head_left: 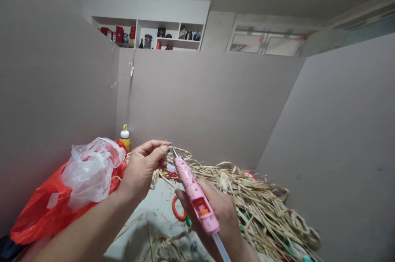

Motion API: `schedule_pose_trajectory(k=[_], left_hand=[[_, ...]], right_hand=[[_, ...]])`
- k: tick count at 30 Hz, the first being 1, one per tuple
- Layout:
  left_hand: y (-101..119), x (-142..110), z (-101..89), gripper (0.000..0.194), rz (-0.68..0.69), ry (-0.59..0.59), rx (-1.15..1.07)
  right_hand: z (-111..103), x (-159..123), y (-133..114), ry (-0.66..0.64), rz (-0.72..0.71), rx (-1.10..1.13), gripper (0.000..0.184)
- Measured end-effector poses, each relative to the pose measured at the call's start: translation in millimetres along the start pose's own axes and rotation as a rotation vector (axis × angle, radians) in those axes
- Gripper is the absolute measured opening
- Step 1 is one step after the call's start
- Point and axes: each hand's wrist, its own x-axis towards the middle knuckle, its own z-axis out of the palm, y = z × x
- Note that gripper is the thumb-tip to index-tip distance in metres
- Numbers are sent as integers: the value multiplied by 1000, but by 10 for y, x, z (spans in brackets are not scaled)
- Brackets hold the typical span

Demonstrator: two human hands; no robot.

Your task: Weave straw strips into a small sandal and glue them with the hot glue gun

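Observation:
My left hand [141,168] pinches the end of a thin braided straw cord [182,151] between thumb and fingers. My right hand [216,208] is wrapped around a pink hot glue gun [194,192], its metal nozzle pointing up and left, close by the pinched spot. A clear glue stick [221,247] sticks out from the back of the gun. I cannot tell whether the nozzle touches the cord. Just left of the gun, orange-red scissor handles [179,209] lie on the table, partly hidden by my right hand.
A big heap of dry straw strips [259,200] spreads across the right side of the table [145,204]. Red and white plastic bags [89,171] lie at left, with a yellow bottle [124,138] behind. Grey partitions [197,101] enclose the table; loose straw lies near the front.

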Motion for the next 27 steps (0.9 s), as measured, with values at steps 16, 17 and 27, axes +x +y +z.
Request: schedule_pose_trajectory(k=[16,17,27], left_hand=[[-12,-1,-7,8,15,-11,2],[-12,-1,-8,8,14,-10,1],[2,-19,4,8,10,-2,7]], right_hand=[[-2,-19,10,4,10,-58,32],[-3,-21,9,7,7,-61,32],[8,-8,33,61,-16,-82,35]])
